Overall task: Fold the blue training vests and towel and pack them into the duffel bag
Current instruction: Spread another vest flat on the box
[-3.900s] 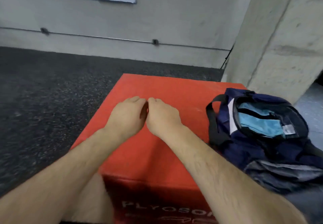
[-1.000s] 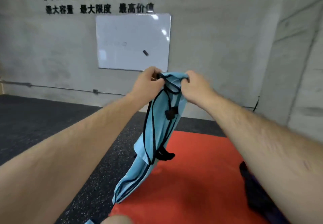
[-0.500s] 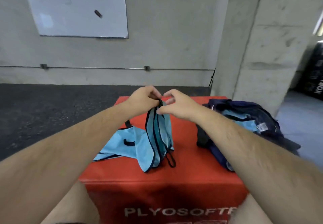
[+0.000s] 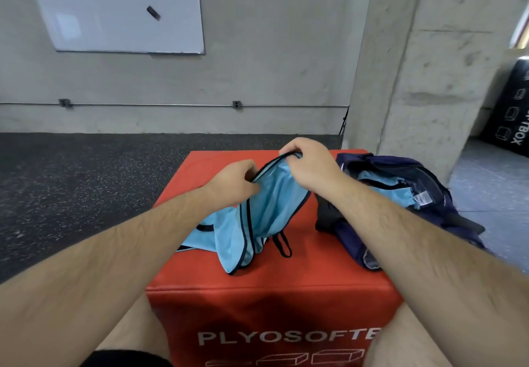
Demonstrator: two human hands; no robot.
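Pinching the blue vest (image 4: 269, 203) at its black-trimmed top edge, the left hand (image 4: 234, 183) and right hand (image 4: 307, 163) hold it over the middle of the red surface (image 4: 315, 269). Draw that edge taut and match the trims before folding; the duffel bag (image 4: 415, 195) lies open at 3 o'clock.

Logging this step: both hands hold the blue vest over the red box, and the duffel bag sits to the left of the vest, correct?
Not quite. The head view shows the duffel bag to the right of the blue vest, not the left. The left hand and right hand do hold it over the red box.
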